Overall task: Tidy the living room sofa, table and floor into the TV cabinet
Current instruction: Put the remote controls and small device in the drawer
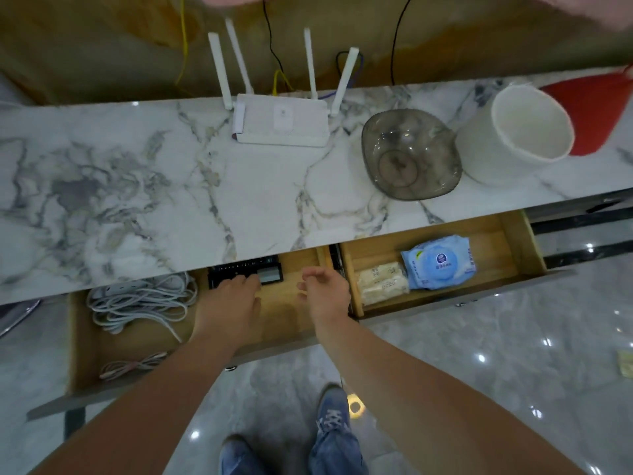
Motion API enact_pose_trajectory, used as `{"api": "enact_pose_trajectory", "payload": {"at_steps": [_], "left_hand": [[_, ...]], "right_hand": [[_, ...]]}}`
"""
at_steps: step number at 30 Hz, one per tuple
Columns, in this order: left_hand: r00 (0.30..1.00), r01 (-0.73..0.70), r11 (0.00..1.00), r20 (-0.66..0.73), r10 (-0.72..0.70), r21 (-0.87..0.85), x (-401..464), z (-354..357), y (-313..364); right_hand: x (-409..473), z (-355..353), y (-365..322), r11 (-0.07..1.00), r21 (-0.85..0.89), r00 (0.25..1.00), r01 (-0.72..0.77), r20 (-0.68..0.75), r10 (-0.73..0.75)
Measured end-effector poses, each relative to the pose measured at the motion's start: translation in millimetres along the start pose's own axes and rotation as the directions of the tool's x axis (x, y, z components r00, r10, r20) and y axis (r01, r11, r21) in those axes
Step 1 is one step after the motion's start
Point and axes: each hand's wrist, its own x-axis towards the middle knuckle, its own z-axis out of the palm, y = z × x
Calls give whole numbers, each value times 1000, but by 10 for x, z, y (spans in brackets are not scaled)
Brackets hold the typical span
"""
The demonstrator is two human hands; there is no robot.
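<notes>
I have both hands down in the left drawer (85,337) of the TV cabinet (137,186), which is pulled out far enough to drop things straight in from above. My left hand (233,299) lies with its fingers on the black device (246,274) at the back of the drawer, partly under the marble top; I read that as pushing it back and squaring it, though I cannot tell whether the fingers curl round its edge or only press on it. My right hand (323,291) hovers just beside, fingers loosely curled and holding nothing, probably ready to steady or nudge. The white cable (140,299) is coiled at the drawer's left and a pink cord (133,366) lies near its front, so the electronics look grouped together here. The right drawer (513,248) is open too, with wipes (440,262) and tissue packs (382,282) side by side, soft goods kept apart. On top stand the router (284,121), a glass bowl (411,156) and a white basket (517,132).
</notes>
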Motion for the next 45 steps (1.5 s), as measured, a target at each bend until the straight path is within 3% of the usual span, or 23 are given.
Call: {"api": "enact_pose_trajectory", "payload": {"at_steps": [7,14,20,25,30,34,38,42,45], "left_hand": [[994,-90,987,-69,82,-132,-265,-737,655],[958,-261,962,-145,247,-83,-538,-1513,1376],[924,-363,924,-179,339,-122,-771,-2060,1953],[889,-453,876,-159,430,-164,-1101,-2485,2483],[891,-454,837,-147,430,-305,-1563,-2746,3069],[834,-538,785,-59,549,-306,-1898,-2766,3447],[731,-661,703,-11,683,-263,-2304,-2781,3940],[616,-766,606,28,787,-214,-2770,-2660,4545],[557,-784,578,154,816,-228,-3192,-2453,5000]], "right_hand": [[-511,-480,-533,985,-84,988,151,-21,-153],[-1069,-1177,-924,980,-25,979,195,-61,-196],[-1647,-1832,-1054,957,131,954,257,-190,-231],[-2254,-2391,-1259,825,545,972,150,-235,-22],[-2770,-2962,-1356,725,664,959,182,-284,20],[-3149,-3428,-1320,592,777,943,215,-323,81],[-3627,-4006,-1156,440,851,910,288,-386,150],[-4047,-4537,-749,346,879,878,328,-419,233],[-4349,-4945,-323,277,890,849,361,-437,298]]}}
